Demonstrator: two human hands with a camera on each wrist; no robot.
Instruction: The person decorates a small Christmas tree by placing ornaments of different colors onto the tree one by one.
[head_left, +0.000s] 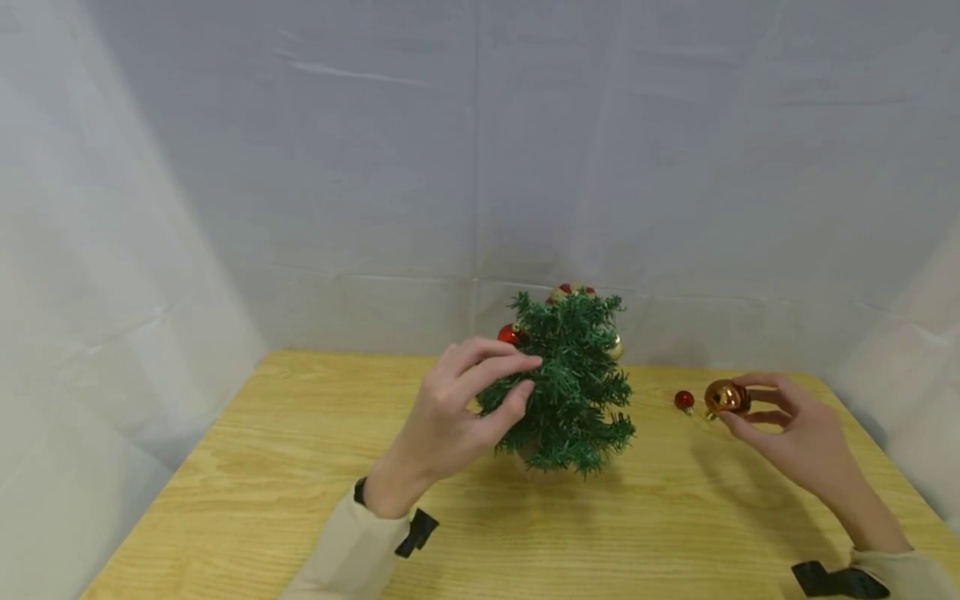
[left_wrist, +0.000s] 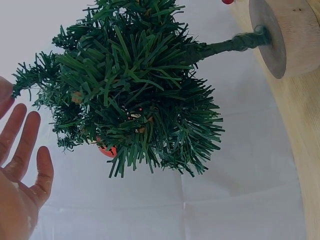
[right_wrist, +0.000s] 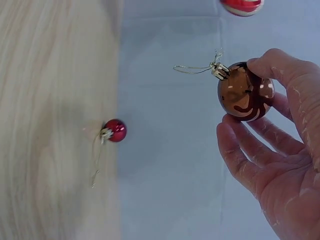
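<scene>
My right hand (head_left: 798, 433) holds a shiny copper-coloured bauble (head_left: 726, 397) between thumb and fingertips, raised off the table. In the right wrist view the bauble (right_wrist: 242, 95) has a gold cap with a thin loop hanging free. A small artificial Christmas tree (head_left: 566, 383) stands on a wooden base (left_wrist: 295, 35). Beside its left side is my left hand (head_left: 465, 404), fingers loosely bent with a gap between thumb and fingertips. One digit, in the left wrist view, is at a branch tip; I cannot tell whether it touches. A small red bauble (head_left: 684, 401) lies on the table.
On the tree hang a red bauble (head_left: 509, 334), a gold bauble (head_left: 615, 347) and a red-and-gold ornament (head_left: 572, 292) near the top. The wooden table (head_left: 300, 467) ends at pale cloth (head_left: 375, 208) behind and at both sides.
</scene>
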